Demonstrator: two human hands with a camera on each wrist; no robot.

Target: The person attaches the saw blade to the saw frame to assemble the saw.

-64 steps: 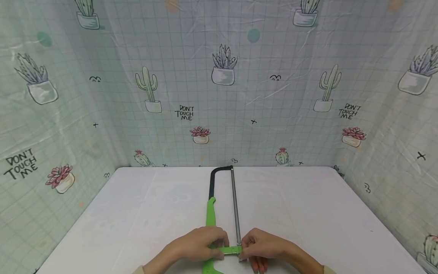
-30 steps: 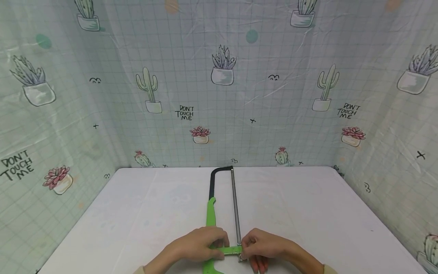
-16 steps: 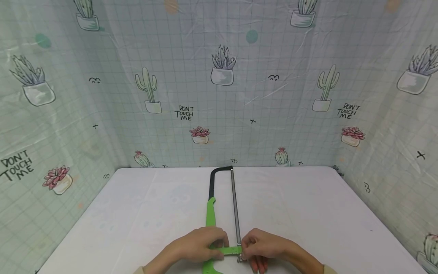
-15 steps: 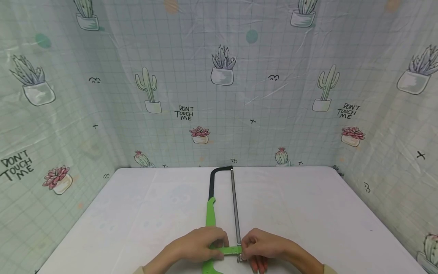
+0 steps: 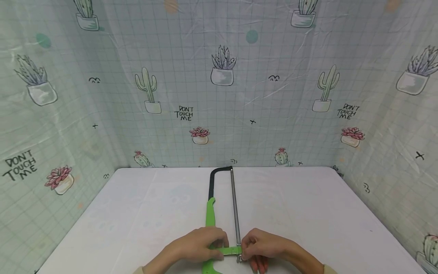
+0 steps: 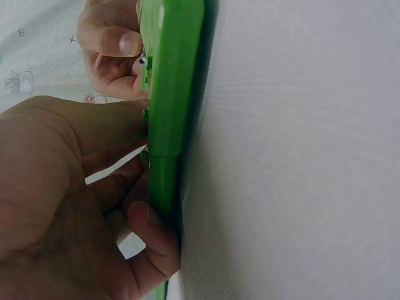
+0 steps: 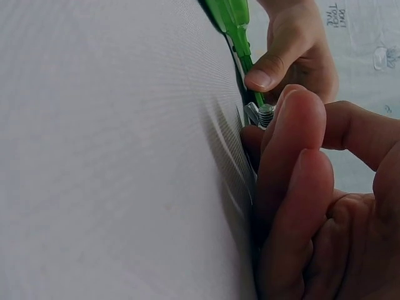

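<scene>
A hacksaw with a green and black frame lies flat on the white table, its blade on the right side. My left hand holds the green frame near the handle, with thumb and fingers around the crosspiece. In the left wrist view, fingers of that hand curl against the green handle. At the near end of the blade, my right hand pinches a small metal wing nut. The right wrist view shows the threaded screw end beside the fingertips; the pinch itself is partly hidden.
The white table stretches out on both sides of the saw. A cloth printed with cacti hangs behind it and along the sides. The saw's black front end reaches almost to the table's far edge.
The wing nut shows at slightly different angles from frame to frame beside the right fingertips. The left hand and the saw have stayed in place.
</scene>
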